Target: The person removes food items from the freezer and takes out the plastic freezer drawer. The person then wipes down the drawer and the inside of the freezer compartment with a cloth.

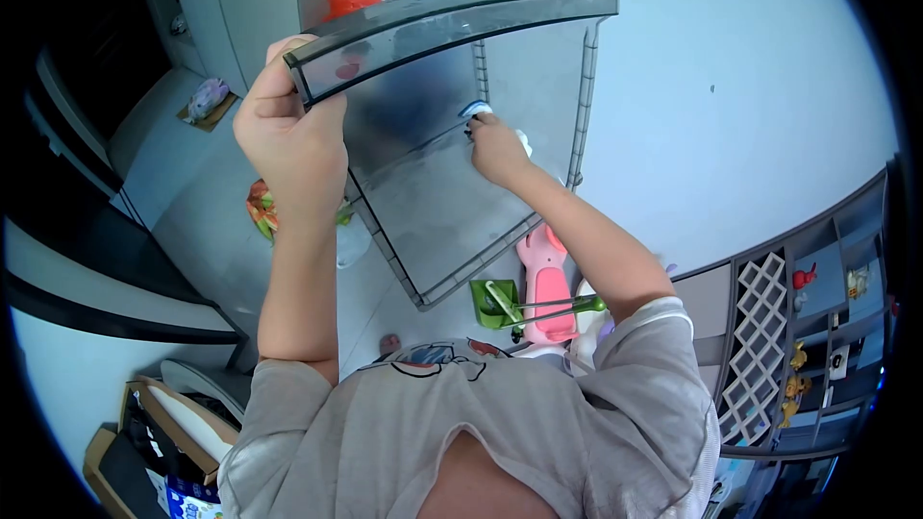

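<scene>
A clear grey plastic drawer (433, 221) is held up in front of me, tilted, with its thick front rim (461, 24) toward the top. My left hand (293, 135) is closed around the left end of that rim, the thumb and fingers on either side. Inside the drawer, my right hand (502, 149) is closed on a white cloth with a blue edge (475, 109). More white shows beside the knuckles. The cloth appears to lie against the inner wall, though the exact contact cannot be made out.
Below the drawer are a pink plastic toy seat (551, 293) and a green dustpan-like piece (493, 304). A red bag (348, 0) shows behind the rim. Cardboard boxes (168, 423) stand at lower left. Shelves (817, 327) line the right, and a white wall (740, 106) rises beside the drawer.
</scene>
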The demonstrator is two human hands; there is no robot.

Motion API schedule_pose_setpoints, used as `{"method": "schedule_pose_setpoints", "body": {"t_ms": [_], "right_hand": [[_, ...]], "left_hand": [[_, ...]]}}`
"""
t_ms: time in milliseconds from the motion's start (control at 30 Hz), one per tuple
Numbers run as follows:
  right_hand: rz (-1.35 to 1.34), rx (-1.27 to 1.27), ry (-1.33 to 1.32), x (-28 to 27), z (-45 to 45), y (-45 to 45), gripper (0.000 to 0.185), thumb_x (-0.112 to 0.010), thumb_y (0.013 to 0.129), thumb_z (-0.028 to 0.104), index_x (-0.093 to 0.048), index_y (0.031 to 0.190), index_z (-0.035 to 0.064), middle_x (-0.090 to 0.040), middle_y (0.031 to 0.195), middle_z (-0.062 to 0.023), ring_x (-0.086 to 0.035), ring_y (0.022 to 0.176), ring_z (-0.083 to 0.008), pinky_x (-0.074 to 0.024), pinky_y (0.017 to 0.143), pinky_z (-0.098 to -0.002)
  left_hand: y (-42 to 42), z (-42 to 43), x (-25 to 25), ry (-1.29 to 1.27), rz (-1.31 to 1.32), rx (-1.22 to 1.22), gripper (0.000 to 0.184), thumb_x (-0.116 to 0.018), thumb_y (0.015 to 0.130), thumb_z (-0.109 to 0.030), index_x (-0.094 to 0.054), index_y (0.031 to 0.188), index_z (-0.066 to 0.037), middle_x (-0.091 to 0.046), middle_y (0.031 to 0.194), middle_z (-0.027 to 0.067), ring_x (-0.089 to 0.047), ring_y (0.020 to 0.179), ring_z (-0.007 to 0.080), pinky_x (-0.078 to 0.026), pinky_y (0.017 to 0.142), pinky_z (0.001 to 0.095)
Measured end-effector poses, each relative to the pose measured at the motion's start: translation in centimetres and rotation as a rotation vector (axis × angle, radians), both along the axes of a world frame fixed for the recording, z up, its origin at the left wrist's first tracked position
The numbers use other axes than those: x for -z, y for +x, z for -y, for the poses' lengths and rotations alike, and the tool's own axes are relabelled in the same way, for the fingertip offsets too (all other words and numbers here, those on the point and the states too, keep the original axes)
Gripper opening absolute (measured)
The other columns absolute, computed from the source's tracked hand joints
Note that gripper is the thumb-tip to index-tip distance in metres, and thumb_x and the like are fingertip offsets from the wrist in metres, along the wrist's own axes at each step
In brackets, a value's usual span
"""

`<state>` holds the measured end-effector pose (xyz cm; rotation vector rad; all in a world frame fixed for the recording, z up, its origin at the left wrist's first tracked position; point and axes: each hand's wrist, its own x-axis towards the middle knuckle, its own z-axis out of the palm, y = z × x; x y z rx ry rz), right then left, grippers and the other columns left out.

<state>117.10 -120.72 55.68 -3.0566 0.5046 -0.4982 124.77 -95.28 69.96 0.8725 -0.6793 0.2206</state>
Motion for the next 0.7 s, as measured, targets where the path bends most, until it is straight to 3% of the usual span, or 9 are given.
{"method": "schedule_pose_setpoints", "body": {"t_ms": [100,167,300,367,500,600,667,700], "right_hand": [[-0.052,0.124,0.368,-1.7,-3.1,-0.5,0.037,-0.046,0.073,-0.004,-0.06,0.108,-0.0001,-0.059,0.108,-0.0252,-0.057,0.103,-0.0368,-0.0459,0.086,-0.0444],[-0.006,0.013,0.523,0.1,-6.8,-0.5,0.039,-0.046,0.072,-0.005,-0.06,0.108,0.0007,-0.06,0.103,-0.0268,-0.058,0.101,-0.038,-0.0445,0.087,-0.0458],[0.03,-0.465,0.53,0.4,-13.8,-4.9,0.044,-0.046,0.072,-0.005,-0.056,0.115,-0.0025,-0.058,0.115,-0.0232,-0.055,0.107,-0.0383,-0.0435,0.091,-0.0433],[-0.05,-0.454,0.586,-0.8,-14.3,-8.2,0.037,-0.048,0.074,-0.002,-0.059,0.11,-0.0012,-0.062,0.109,-0.0179,-0.059,0.1,-0.0362,-0.0474,0.085,-0.0433],[-0.155,-0.608,0.664,-6.6,-15.8,-15.0,0.04,-0.049,0.074,-0.003,-0.059,0.113,-0.0012,-0.061,0.112,-0.0217,-0.057,0.106,-0.0343,-0.0462,0.088,-0.0398],[-0.555,-0.707,1.185,-7.4,-13.8,-18.2,0.034,-0.049,0.073,-0.004,-0.063,0.103,-0.0022,-0.064,0.1,-0.021,-0.061,0.098,-0.0335,-0.0477,0.083,-0.0387],[-1.165,-0.236,0.731,-8.5,-11.9,-19.5,0.037,-0.049,0.071,0.0,-0.064,0.105,-0.0022,-0.065,0.1,-0.019,-0.062,0.091,-0.0334,-0.0486,0.078,-0.0382],[-1.129,-0.112,0.468,-7.0,-10.0,-21.3,0.036,-0.05,0.07,0.001,-0.064,0.102,-0.0023,-0.066,0.094,-0.0189,-0.062,0.085,-0.034,-0.0482,0.074,-0.0401]], "left_hand": [[-0.5,0.6,-0.2,0.047,0.03,0.021,0.03,-0.048,0.063,0.021,-0.061,0.086,0.008,-0.058,0.096,0.0077,-0.053,0.094,0.0128,-0.039,0.084,0.0205],[-0.9,1.3,0.0,0.055,0.074,0.046,0.03,-0.047,0.064,0.02,-0.061,0.087,0.008,-0.059,0.094,0.0064,-0.054,0.09,0.0115,-0.04,0.079,0.0196],[-1.3,1.6,0.5,0.091,-0.124,0.141,0.032,-0.046,0.066,0.016,-0.063,0.091,0.005,-0.06,0.086,0.0024,-0.053,0.077,0.0073,-0.039,0.066,0.018],[-1.3,1.6,1.5,0.097,-0.183,0.189,0.034,-0.046,0.066,0.014,-0.063,0.093,0.005,-0.06,0.083,0.0009,-0.051,0.072,0.0054,-0.037,0.061,0.0178],[-0.8,1.9,2.6,0.063,-0.223,0.267,0.037,-0.047,0.065,0.012,-0.064,0.097,0.003,-0.061,0.081,0.0003,-0.048,0.068,0.0037,-0.036,0.058,0.0178],[-1.3,2.5,2.3,0.001,-0.206,0.256,0.036,-0.046,0.065,0.013,-0.064,0.095,0.004,-0.061,0.081,0.0013,-0.048,0.066,0.0048,-0.036,0.058,0.0184],[-1.3,2.9,0.7,-0.028,-0.234,0.162,0.032,-0.046,0.065,0.012,-0.062,0.091,0.003,-0.061,0.079,0.0021,-0.048,0.065,0.0061,-0.036,0.058,0.0192],[-1.4,3.1,0.1,-0.039,-0.251,0.115,0.03,-0.046,0.065,0.011,-0.062,0.089,0.003,-0.06,0.078,0.0025,-0.048,0.065,0.0067,-0.036,0.058,0.0196]]}}
